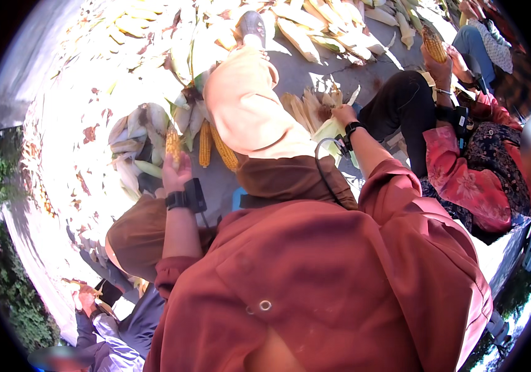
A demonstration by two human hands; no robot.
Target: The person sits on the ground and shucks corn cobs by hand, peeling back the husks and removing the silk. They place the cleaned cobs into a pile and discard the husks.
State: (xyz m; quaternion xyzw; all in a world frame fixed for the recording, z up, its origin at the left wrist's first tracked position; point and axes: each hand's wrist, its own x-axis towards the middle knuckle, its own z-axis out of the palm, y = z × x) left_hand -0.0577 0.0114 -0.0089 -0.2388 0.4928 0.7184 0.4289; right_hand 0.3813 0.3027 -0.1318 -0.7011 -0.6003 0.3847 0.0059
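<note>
In my left hand [175, 174] is a husked yellow corn ear [172, 142], pointing away from me with its kernels bare. Two more bare corn ears, a straight one [205, 145] and a slanted one [225, 152], lie on the pavement between that hand and my bent leg [251, 102]. My right hand [345, 114], on the other side of the leg, has its fingers closed on pale corn husks [326, 126]. Whether an ear is inside those husks I cannot tell. Each wrist wears a dark strapped device, and a cable hangs by the right one.
Unhusked ears [312, 35] are heaped ahead, and loose husks [147, 125] lie left. At right, a co-worker's hand [439, 69] holds a bare corn ear [434, 45]. Another person's hands [86, 297] work at lower left. My shoe [252, 28] rests among the husks.
</note>
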